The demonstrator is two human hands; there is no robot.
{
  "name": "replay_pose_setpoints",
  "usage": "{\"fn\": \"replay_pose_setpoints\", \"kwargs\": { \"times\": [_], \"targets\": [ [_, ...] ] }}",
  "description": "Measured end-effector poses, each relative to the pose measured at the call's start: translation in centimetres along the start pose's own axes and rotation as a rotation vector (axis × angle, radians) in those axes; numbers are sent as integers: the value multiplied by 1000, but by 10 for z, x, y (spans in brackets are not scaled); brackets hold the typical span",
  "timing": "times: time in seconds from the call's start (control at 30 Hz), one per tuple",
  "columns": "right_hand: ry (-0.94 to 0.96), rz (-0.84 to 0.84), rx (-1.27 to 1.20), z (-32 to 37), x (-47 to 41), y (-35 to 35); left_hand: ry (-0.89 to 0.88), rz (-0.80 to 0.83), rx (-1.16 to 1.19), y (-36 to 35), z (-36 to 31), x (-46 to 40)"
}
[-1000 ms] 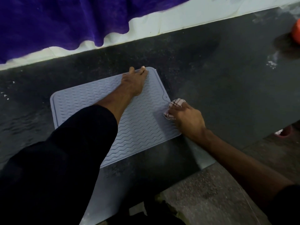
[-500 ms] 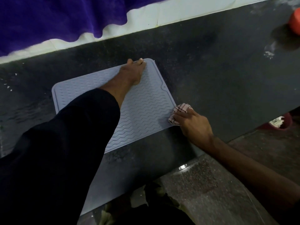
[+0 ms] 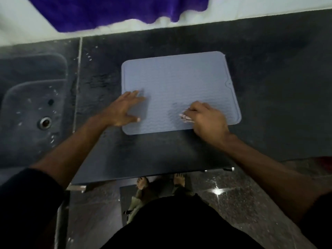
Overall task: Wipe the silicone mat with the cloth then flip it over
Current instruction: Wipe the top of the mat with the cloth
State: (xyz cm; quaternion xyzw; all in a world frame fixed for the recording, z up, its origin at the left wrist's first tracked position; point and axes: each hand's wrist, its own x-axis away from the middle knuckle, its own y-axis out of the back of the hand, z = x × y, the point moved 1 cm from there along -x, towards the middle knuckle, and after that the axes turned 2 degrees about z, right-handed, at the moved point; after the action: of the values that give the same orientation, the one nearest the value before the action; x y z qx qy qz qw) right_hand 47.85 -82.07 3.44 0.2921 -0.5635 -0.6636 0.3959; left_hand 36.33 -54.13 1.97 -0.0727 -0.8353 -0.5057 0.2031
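A pale blue mat [image 3: 179, 83] lies flat on the dark counter [image 3: 269, 87], at about 12 o'clock from the person. The left hand [image 3: 124, 109] rests on its 9 o'clock edge, fingers spread and straight. The right hand [image 3: 206, 117] is curled around a small cloth [image 3: 185, 118], pressing it on the mat toward 5 o'clock. A sink [image 3: 32, 105] sits at 9 o'clock of the mat.

Matt ribbed silicone mat [image 3: 179, 81] on dark, speckled stone counter [image 3: 269, 87].
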Motion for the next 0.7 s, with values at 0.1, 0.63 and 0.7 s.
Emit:
{"fn": "replay_pose_setpoints", "kwargs": {
  "times": [0.1, 0.63, 0.7],
  "targets": [
    [204, 43, 31, 68, -27, -13, 72, 99, -114, -10, 25, 32],
    [413, 177, 336, 130, -48, -45, 109, -81, -228, -23, 34, 27],
    [440, 185, 334, 106, -40, -39, 122, -75, -209, -24, 34, 28]
  ]
}}
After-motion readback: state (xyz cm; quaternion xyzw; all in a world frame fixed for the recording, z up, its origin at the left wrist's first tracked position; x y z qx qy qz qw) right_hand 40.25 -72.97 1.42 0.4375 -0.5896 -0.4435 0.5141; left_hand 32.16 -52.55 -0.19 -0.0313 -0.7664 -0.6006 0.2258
